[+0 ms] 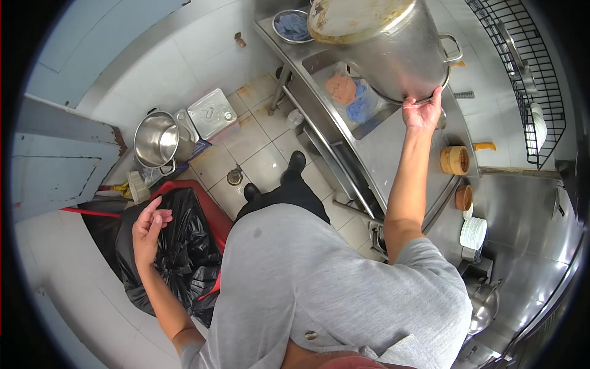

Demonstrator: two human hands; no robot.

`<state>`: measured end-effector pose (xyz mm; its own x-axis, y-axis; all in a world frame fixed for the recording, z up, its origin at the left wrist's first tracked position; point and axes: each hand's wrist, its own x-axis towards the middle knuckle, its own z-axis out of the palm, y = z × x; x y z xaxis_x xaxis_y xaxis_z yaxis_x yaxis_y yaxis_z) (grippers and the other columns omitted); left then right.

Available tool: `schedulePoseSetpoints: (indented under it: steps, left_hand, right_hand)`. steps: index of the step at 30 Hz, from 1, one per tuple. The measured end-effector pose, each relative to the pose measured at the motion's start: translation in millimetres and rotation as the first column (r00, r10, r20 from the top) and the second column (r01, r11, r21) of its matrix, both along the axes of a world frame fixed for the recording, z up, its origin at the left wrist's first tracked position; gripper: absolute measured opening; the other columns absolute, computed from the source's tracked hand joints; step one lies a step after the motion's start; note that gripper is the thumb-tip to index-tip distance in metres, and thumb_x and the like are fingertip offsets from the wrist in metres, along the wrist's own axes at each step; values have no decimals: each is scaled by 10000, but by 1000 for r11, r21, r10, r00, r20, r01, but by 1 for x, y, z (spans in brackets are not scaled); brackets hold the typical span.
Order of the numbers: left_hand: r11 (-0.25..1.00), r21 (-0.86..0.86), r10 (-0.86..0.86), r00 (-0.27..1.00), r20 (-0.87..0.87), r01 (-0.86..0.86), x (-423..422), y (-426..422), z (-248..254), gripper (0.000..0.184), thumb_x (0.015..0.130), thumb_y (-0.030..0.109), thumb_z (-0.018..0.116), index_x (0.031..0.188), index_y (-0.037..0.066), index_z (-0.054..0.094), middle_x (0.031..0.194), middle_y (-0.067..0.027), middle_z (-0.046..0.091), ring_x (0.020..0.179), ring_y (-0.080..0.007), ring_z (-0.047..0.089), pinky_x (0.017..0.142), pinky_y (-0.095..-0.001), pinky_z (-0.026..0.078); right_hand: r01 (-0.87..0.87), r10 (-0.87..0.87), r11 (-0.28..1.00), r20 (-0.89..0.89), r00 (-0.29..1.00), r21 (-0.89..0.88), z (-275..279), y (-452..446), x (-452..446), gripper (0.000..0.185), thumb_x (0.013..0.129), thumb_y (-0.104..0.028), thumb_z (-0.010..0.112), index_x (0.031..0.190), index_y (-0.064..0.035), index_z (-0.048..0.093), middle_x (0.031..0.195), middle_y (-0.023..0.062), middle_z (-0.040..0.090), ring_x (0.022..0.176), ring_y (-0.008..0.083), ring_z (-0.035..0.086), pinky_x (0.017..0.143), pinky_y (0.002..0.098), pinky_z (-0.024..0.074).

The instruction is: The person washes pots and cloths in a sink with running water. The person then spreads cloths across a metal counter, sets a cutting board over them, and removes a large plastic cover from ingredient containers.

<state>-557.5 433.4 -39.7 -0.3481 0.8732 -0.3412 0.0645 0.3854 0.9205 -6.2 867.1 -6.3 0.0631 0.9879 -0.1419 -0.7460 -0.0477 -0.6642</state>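
A large steel stockpot (393, 58) is tipped over the sink (369, 127), its stained base (353, 18) turned up and its mouth facing away from me. My right hand (423, 112) grips the pot's rim, close below one loop handle (453, 49). The inside of the pot is hidden. My left hand (149, 230) is held out at the other side with fingers apart and nothing in it, above a black garbage bag (184, 246). Orange and blue cloths (353, 98), partly under clear plastic, lie in the sink beside the pot.
Behind the sink is a bowl with blue cloth (292, 26). On the floor stand a smaller steel pot (157, 138) and a lidded metal container (211, 114). Bamboo steamers (455, 160) and stacked white plates (473, 232) are at right, below a wire rack (528, 74).
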Motion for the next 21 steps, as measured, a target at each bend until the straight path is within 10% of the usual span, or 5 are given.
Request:
schedulePoseSetpoints:
  steps: [4, 8, 11, 16, 21]
  left_hand:
    - [999, 40, -3, 999, 49, 1, -1, 4, 4, 460, 991, 201, 580, 1398, 1, 505, 1037, -89, 695, 943, -139, 646, 849, -271, 493]
    - [997, 71, 21, 999, 39, -23, -7, 2, 7, 473, 987, 188, 583, 1408, -2, 487, 1012, -93, 700, 944, -140, 650, 852, -278, 500]
    - [997, 44, 67, 997, 38, -69, -13, 0, 4, 437, 990, 184, 580, 1385, 7, 517, 995, -87, 710, 943, -124, 646, 860, -271, 493]
    - [992, 13, 126, 988, 86, -127, -12, -4, -7, 428, 992, 197, 587, 1371, 8, 531, 1009, -83, 707, 941, -119, 643, 877, -271, 486]
    - [980, -75, 191, 974, 123, -183, 12, -23, -23, 437, 987, 215, 597, 1362, -3, 534, 1030, -81, 702, 943, -124, 641, 876, -282, 493]
  right_hand:
    - [-65, 60, 995, 64, 996, 75, 0, 14, 14, 352, 965, -437, 578, 1193, -171, 598, 1287, 56, 600, 1117, 335, 590, 553, 359, 474]
    - [-318, 317, 913, 45, 947, 257, 24, -2, -16, 277, 1002, -362, 540, 1118, -143, 663, 1236, 82, 648, 1170, 334, 586, 1011, 605, 452]
    - [-291, 225, 945, 345, 911, 149, 58, -35, -93, 364, 1029, -387, 489, 1249, -120, 603, 1101, 79, 695, 970, 274, 660, 666, 397, 601]
    - [-552, 321, 822, 915, 243, -142, 16, -46, -191, 379, 972, -387, 597, 857, -33, 667, 753, 56, 635, 551, 133, 604, 455, 284, 538]
    - [-677, 438, 544, 856, -275, -496, -111, -64, -331, 534, 893, -486, 679, 621, -42, 561, 568, 61, 526, 492, 152, 530, 492, 352, 461]
